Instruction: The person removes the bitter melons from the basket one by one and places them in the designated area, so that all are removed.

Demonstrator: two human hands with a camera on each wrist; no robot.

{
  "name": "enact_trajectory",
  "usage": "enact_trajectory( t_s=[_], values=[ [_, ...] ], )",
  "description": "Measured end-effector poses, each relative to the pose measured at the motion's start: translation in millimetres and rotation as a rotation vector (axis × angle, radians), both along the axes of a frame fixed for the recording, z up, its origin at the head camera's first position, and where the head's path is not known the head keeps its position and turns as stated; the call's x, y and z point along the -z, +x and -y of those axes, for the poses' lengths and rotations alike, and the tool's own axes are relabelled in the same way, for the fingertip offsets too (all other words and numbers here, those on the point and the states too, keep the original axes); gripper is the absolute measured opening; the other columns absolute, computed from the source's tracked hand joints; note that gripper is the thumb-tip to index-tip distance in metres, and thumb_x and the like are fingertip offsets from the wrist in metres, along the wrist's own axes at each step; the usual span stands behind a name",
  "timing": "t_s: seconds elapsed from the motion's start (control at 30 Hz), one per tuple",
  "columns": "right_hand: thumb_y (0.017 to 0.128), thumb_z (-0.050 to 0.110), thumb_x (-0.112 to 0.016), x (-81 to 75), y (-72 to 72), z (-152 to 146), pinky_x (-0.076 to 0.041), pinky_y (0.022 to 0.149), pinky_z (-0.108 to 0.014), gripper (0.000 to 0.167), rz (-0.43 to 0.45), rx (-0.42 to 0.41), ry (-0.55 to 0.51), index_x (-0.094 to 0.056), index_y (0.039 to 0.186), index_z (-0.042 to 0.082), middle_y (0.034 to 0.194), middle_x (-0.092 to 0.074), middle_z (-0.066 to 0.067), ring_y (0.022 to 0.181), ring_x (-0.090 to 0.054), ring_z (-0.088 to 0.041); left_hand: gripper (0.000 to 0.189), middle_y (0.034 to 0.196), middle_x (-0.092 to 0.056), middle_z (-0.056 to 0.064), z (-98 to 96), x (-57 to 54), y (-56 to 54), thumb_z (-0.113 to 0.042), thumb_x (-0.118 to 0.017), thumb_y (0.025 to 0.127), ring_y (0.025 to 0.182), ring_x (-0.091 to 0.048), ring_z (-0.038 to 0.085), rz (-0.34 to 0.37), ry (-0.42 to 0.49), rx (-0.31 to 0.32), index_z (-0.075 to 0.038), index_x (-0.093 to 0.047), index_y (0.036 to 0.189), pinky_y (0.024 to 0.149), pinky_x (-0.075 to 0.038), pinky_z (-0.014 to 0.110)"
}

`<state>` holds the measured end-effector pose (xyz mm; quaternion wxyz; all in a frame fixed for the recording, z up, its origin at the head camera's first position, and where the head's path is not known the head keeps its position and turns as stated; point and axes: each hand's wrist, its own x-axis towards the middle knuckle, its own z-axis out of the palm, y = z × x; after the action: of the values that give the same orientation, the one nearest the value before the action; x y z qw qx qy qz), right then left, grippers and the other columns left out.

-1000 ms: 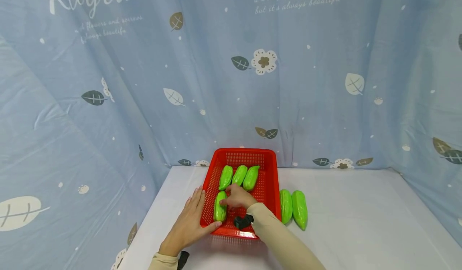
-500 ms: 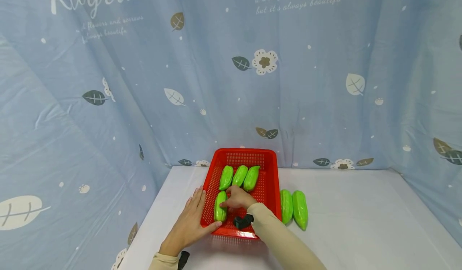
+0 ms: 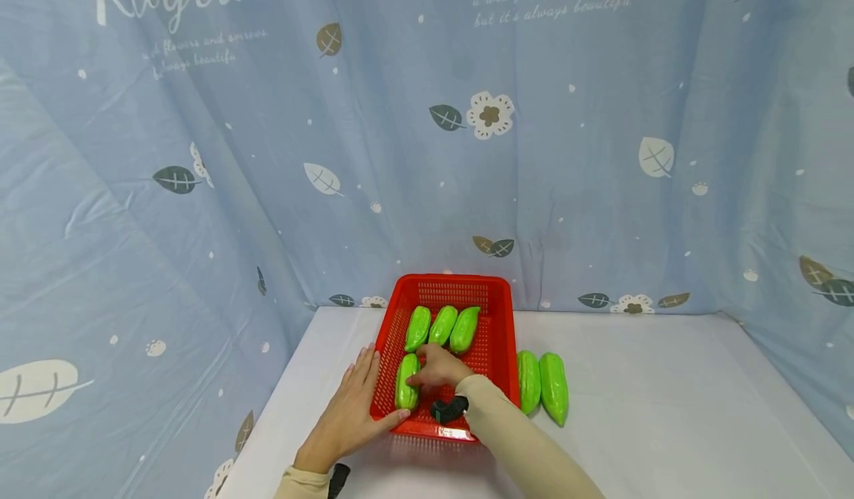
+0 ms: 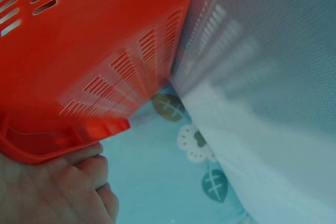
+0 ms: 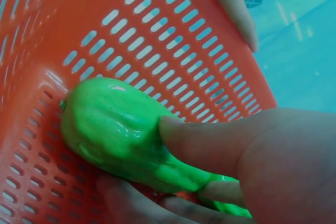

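Note:
A smooth, lightly ridged green gourd [image 3: 408,382] lies lengthwise along the left wall in the front of a red slotted plastic basket [image 3: 503,336]. My right hand [image 3: 442,365] reaches into the basket and grips this gourd; the right wrist view shows the thumb on its upper side and fingers beneath it. Outside the left wall, my left hand [image 3: 353,410] rests on the rim with fingers extended and the thumb across the front corner. At the back of the basket lie a left gourd [image 3: 418,328], a middle gourd [image 3: 443,325] and a right gourd [image 3: 464,330].
Two more green gourds, a nearer-basket one [image 3: 529,382] and an outer one [image 3: 554,388], lie side by side against the basket's right side. The white table [image 3: 640,410] extends to the right. A blue patterned curtain [image 3: 567,210] hangs behind and at the left.

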<state>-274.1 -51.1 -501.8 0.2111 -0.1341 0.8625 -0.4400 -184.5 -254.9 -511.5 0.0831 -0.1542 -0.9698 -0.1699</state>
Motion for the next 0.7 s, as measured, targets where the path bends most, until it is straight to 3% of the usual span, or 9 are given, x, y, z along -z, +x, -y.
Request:
enact_trajectory(
  t_s=[0.33,0.47,0.7],
  values=[
    [0.087,0.013,-0.082,-4.0,2.7,-1.5,-0.064,0.087,-0.046,0.059,0.027,0.02,-0.034,-0.058,0.138,-0.005,0.127,-0.069,-0.018,0.098,-0.074,-0.026,0.112,0.173,-0.021,0.017,0.9,0.1,-0.4,-0.077,-0.059,0.087,0.162,-0.018,0.035,0.031,-0.006,-0.008,0.001,-0.029,0.161,0.129,-0.025,0.056],
    [0.087,0.014,-0.082,-5.5,3.7,-2.9,-0.062,0.091,-0.047,0.058,0.022,0.032,-0.035,-0.059,0.138,-0.004,0.129,-0.068,-0.018,0.105,-0.072,-0.027,0.112,0.173,-0.02,0.016,1.1,0.5,-0.8,-0.077,-0.06,0.087,0.163,-0.017,0.034,0.041,-0.004,-0.012,0.0,-0.028,0.162,0.129,-0.025,0.056],
    [0.089,0.012,-0.081,-9.1,5.7,-7.4,-0.064,0.085,-0.046,0.059,0.039,0.029,-0.121,-0.057,0.139,-0.008,0.129,-0.067,-0.023,0.093,-0.076,-0.028,0.112,0.173,-0.021,0.017,0.4,0.1,0.4,-0.074,-0.063,0.087,0.163,-0.017,0.033,0.036,0.01,-0.012,0.001,-0.026,0.162,0.129,-0.025,0.057]
  ],
)
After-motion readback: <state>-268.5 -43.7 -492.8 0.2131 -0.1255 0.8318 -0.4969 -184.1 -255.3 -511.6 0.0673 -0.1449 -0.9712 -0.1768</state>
